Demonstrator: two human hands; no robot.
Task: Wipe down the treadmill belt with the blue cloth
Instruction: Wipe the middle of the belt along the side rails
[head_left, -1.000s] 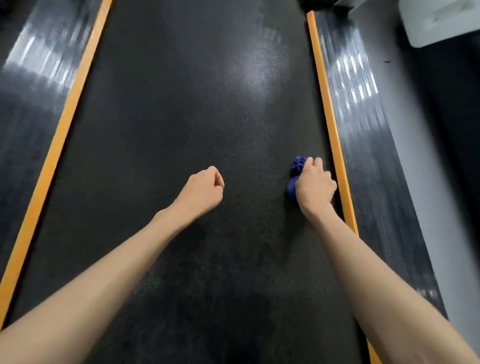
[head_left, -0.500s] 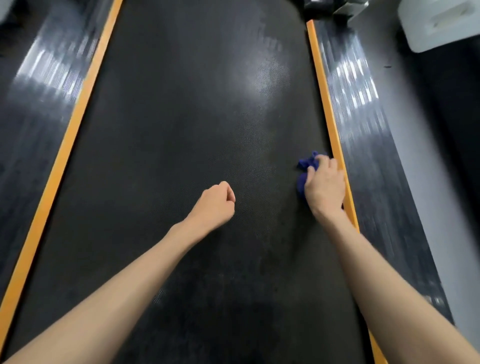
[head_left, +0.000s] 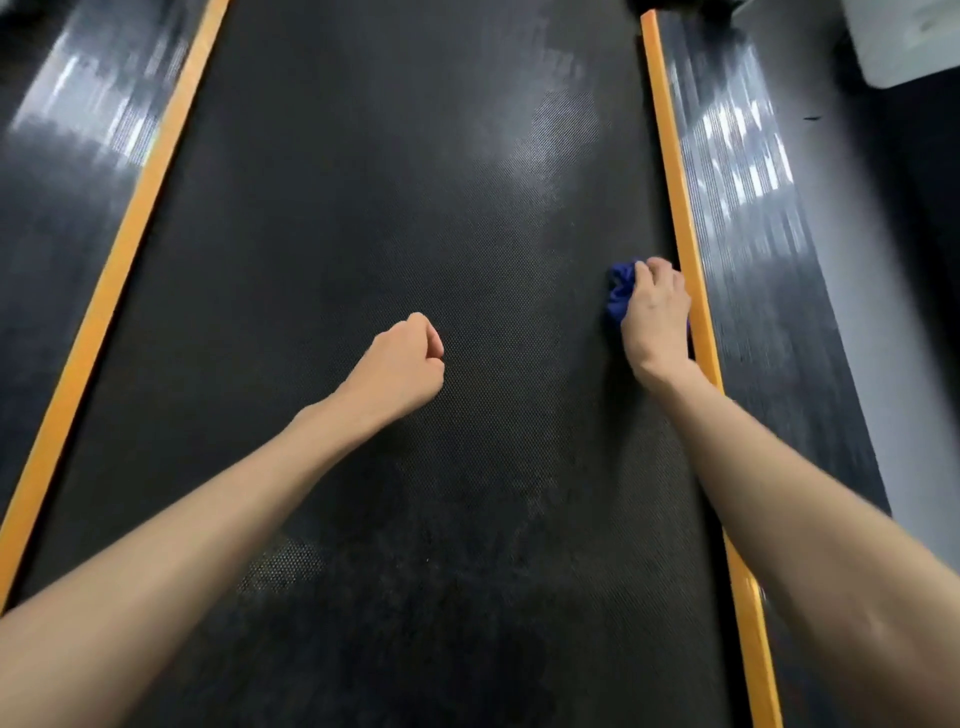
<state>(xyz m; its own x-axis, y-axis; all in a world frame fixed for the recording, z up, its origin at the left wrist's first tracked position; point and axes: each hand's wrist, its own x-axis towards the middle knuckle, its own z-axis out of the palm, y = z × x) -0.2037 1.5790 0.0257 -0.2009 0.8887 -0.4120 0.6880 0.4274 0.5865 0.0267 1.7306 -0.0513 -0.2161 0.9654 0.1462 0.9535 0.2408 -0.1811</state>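
- Since a second ago the right hand has carried the blue cloth farther up the belt and closer to its right margin. The left hand has barely shifted.
- Far left, a glossy dark side rail runs beside the left orange edge strip.
- Between the two strips the treadmill belt, dark and finely textured, stretches lengthwise away from the person.
- Mid-belt, the left hand is curled into a fist and holds nothing. Whether it touches the belt cannot be told.
- Well apart to its right, the blue cloth lies bunched on the belt and pokes out at the left of the right hand's fingers.
- That hand is curled over the cloth and grips it, just beside the right orange edge strip.
- Judging from this, most of the belt lies ahead and to the left of the cloth. The next stroke would probably run along the long axis or sweep leftward, and the right hand alone is placed to drive it.
- Beyond the strip is the right side rail.
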